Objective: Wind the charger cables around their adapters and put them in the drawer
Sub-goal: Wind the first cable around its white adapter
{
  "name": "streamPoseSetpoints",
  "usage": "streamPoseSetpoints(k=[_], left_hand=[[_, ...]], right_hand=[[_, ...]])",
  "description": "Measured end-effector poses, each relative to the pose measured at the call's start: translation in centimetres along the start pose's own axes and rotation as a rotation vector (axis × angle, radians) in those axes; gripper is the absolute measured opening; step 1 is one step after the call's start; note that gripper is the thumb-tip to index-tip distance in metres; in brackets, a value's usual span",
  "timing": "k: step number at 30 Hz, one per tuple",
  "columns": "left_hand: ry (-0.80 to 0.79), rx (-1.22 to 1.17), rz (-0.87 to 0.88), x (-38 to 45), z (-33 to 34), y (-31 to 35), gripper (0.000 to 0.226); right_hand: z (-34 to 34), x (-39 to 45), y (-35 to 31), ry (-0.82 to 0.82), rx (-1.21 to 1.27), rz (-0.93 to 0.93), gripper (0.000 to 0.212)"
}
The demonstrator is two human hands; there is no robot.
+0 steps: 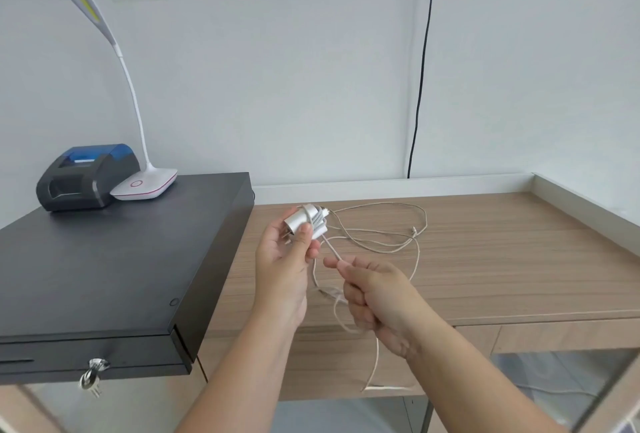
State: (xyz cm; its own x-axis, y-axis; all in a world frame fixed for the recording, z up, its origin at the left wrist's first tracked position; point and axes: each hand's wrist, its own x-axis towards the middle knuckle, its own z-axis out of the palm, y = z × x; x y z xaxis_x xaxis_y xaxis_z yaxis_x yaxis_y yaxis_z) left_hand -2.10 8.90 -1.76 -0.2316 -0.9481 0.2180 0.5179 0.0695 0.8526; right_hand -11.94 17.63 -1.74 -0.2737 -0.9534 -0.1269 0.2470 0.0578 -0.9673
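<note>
White adapter (306, 221): gripped in left hand (284, 259) above the wooden counter (485, 259), just right of the black cash drawer (114, 259); a few cable turns already lie round it. Cable (377, 235): pinched taut by right hand (374, 294) just below the adapter, most of it loose on the counter or hanging over its front edge. Judged status: winding early; drawer shut, key (91, 377) in lock, stowing not begun.

Matt black metal cash drawer (104, 259) on wood-grain counter (485, 259); smooth white plastic adapter (306, 219)
</note>
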Motion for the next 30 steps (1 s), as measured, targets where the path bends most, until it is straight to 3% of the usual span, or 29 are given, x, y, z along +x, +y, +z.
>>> streamPoseSetpoints(k=[5, 8, 11, 14, 18, 23, 27, 30], left_hand=[[-0.087, 0.511, 0.225, 0.6, -0.8, 0.2, 0.029], [-0.231, 0.747, 0.257, 0.9, -1.8, 0.5, 0.035], [-0.343, 0.791, 0.19, 0.6, -2.1, 1.6, 0.037], [-0.486, 0.679, 0.088, 0.0, -2.1, 2.9, 0.035], [-0.646, 0.602, 0.005, -0.5, -2.1, 4.4, 0.035], [-0.694, 0.433, -0.026, -0.8, -2.2, 4.9, 0.032], [-0.698, 0.224, -0.071, -1.0, -2.5, 4.5, 0.04], [-0.64, 0.073, -0.091, -1.3, -2.6, 3.7, 0.051]], right_hand=[[0.1, -1.9, -0.7, 0.164, -0.926, -0.425, 0.023], [-0.8, -2.4, -3.6, 0.203, -1.096, -0.549, 0.023], [-2.1, -1.8, -6.5, 0.248, -1.177, -0.63, 0.016], [-3.1, -0.8, -8.2, 0.204, -1.139, -0.722, 0.012], [-4.1, 0.6, -8.7, 0.041, -0.911, -0.676, 0.009], [-3.9, 1.4, -7.1, -0.193, -0.678, -0.588, 0.02], [-2.9, 1.2, -5.6, -0.279, -0.515, -0.492, 0.041], [-2.5, 1.6, -4.0, -0.285, -0.34, -0.37, 0.042]])
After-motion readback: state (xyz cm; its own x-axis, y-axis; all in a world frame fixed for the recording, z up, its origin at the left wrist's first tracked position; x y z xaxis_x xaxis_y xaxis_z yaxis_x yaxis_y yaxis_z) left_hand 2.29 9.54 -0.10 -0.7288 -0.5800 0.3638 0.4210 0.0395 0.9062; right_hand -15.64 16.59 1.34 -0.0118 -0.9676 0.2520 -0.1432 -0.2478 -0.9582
